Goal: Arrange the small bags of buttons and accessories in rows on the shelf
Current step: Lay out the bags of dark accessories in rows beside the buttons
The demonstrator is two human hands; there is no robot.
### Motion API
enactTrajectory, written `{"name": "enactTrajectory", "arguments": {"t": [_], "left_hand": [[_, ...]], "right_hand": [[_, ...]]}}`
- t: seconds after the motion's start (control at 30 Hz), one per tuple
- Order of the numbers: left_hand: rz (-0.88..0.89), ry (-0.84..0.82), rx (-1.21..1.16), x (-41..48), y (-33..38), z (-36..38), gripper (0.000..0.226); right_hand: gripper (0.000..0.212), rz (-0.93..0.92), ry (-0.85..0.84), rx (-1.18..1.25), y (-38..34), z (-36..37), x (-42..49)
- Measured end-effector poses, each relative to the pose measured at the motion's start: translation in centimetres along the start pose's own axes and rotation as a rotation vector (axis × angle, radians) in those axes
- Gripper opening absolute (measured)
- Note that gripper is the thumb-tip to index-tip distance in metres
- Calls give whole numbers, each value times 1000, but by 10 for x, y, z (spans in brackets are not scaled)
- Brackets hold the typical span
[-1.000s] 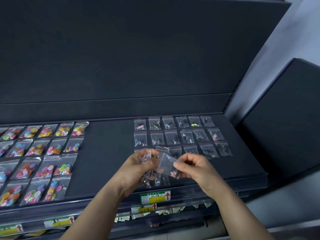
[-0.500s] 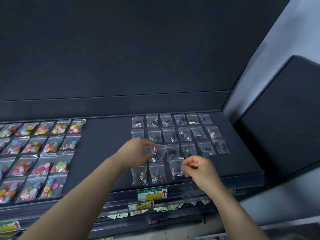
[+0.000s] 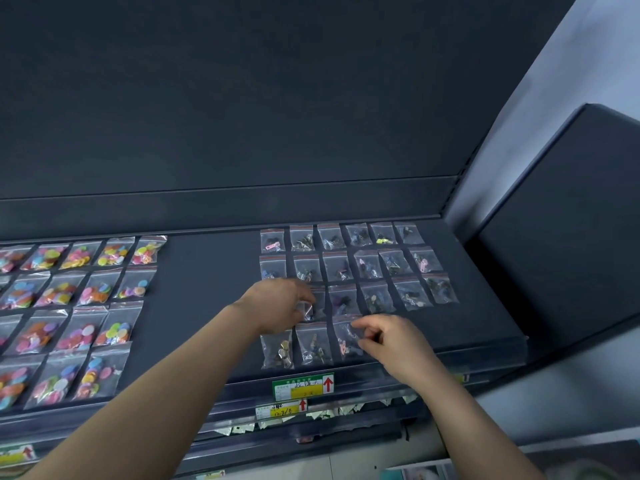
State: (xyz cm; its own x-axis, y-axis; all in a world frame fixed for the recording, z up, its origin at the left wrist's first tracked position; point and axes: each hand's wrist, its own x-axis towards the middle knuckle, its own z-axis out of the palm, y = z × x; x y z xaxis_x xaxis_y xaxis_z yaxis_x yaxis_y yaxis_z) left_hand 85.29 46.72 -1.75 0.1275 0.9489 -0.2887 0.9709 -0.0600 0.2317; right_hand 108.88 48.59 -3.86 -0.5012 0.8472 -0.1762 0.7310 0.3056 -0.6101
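Observation:
Small clear bags of dark accessories [image 3: 367, 265] lie in rows on the right part of the dark shelf [image 3: 207, 289]. My left hand [image 3: 280, 306] rests over the third row's left end, fingers pinched on a bag [image 3: 308, 308] lying there. My right hand [image 3: 391, 337] pinches the right edge of a front-row bag [image 3: 346, 336] flat on the shelf. Two more front-row bags [image 3: 277, 349] [image 3: 313, 342] lie to its left. Bags of coloured buttons [image 3: 79, 306] fill rows on the left.
The shelf's front edge carries price labels with red arrows [image 3: 303, 386]. A lower shelf below holds silvery packets [image 3: 322, 414]. A dark panel [image 3: 561, 237] stands at the right. Bare shelf lies between the two groups and right of the front row.
Both hands went from holding bags together above the front edge to the shelf. The left moved up to the third row; the right laid a bag in the front row.

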Motion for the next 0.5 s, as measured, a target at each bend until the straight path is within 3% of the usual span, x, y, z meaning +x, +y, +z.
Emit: {"name": "enactTrajectory", "arguments": {"t": [0.2,0.37,0.43,0.5], "left_hand": [[3,32,-31,-2,-1,1,40],[-39,128,-160,-8,-1,-4,35],[-140,227,-399,-13,2,-6,24],[-267,307,-850,-19,7,-9,14]], "right_hand": [[38,-49,-24,0,3,0,3],[35,-98,105,-105,-3,-4,10],[36,-117,107,-181,-5,-3,13],[36,-118,84,-254,-5,-2,16]]}}
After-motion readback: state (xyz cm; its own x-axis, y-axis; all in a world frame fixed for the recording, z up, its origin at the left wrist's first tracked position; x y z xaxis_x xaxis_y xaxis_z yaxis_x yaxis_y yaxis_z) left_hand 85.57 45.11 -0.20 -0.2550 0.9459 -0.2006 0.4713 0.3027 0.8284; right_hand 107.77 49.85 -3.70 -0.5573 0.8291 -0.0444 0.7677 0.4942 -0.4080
